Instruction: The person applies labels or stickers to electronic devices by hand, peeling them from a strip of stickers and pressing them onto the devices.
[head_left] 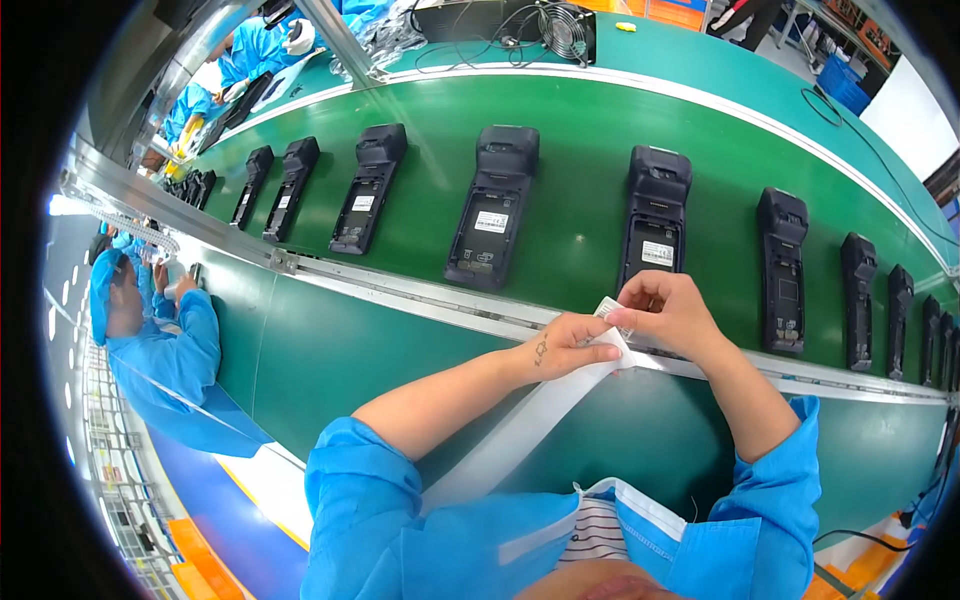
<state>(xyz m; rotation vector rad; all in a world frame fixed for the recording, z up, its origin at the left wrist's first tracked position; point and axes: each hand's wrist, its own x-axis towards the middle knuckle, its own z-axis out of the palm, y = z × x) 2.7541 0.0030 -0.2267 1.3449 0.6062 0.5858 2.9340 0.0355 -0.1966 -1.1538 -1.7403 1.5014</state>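
My left hand [568, 346] is closed on a long white strip of label backing [515, 432], thumb on top, near the strip's upper end. From there the strip runs down to the lower left toward my body. At its upper end a small white printed label [607, 307] stands up, and my right hand [668, 312] pinches it between thumb and fingers. Whether the label is fully off the backing I cannot tell. Just beyond my right hand lies a black handheld terminal [655, 205], with a white label in its open back recess.
More black terminals [490, 210] lie in a row along the green conveyor belt [580, 200]; the one to the right [783, 270] shows no white label. A metal rail [430, 300] edges the belt. Co-workers in blue [165, 345] sit at left and far left. A black fan [567, 32] stands beyond.
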